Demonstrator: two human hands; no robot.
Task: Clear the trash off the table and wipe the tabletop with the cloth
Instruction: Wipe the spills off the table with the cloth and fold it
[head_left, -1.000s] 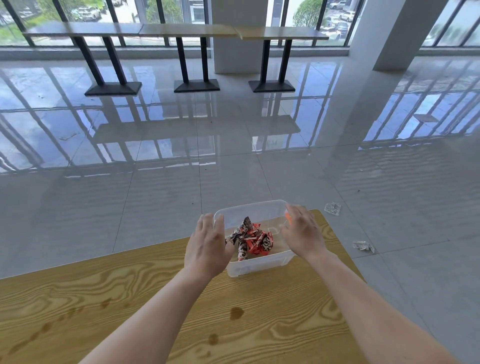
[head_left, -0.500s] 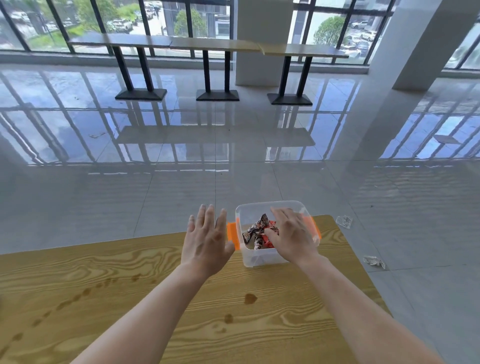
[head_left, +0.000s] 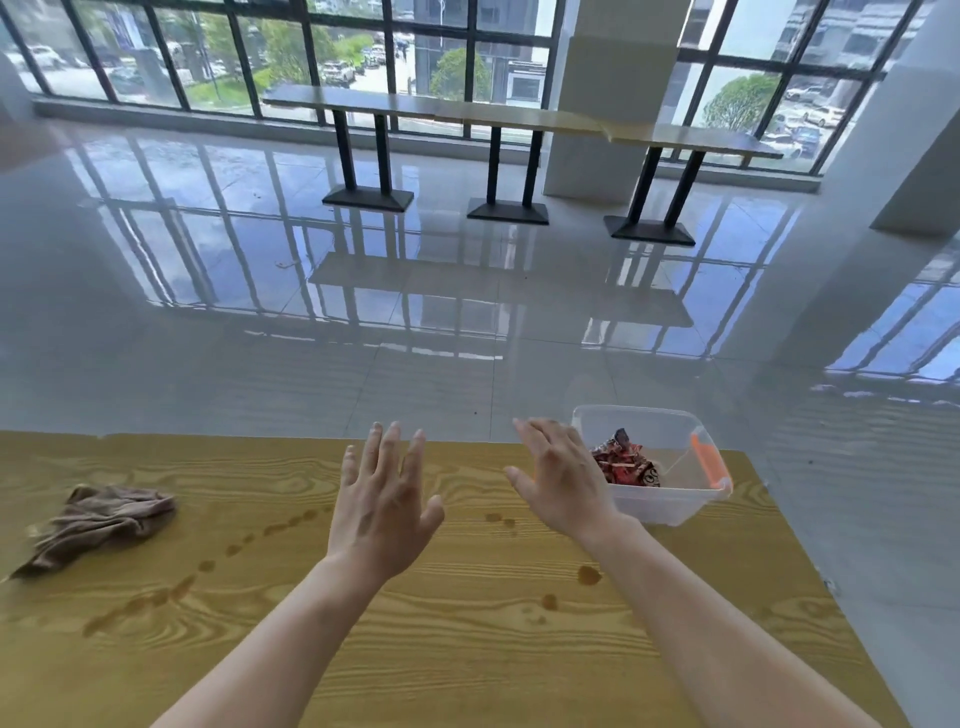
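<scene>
Trash (head_left: 626, 465) sits in our bin (head_left: 665, 504); left hand (head_left: 382, 512) and right hand (head_left: 563, 480) hover spread, each grip empty, cloth (head_left: 98, 522) untouched.

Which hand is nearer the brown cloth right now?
Left. The left hand hovers open over the table's middle, to the right of the brown cloth. The right hand is farther right, beside the clear plastic bin.

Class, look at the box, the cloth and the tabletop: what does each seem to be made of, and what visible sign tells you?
Box: probably clear plastic, since the wrappers show through its walls; orange latch.
Cloth: soft brown fabric, perhaps towelling, lying crumpled in folds.
Tabletop: wood or wood-look laminate, with bold yellow grain, smooth finish and dark spots, perhaps wet.
</scene>
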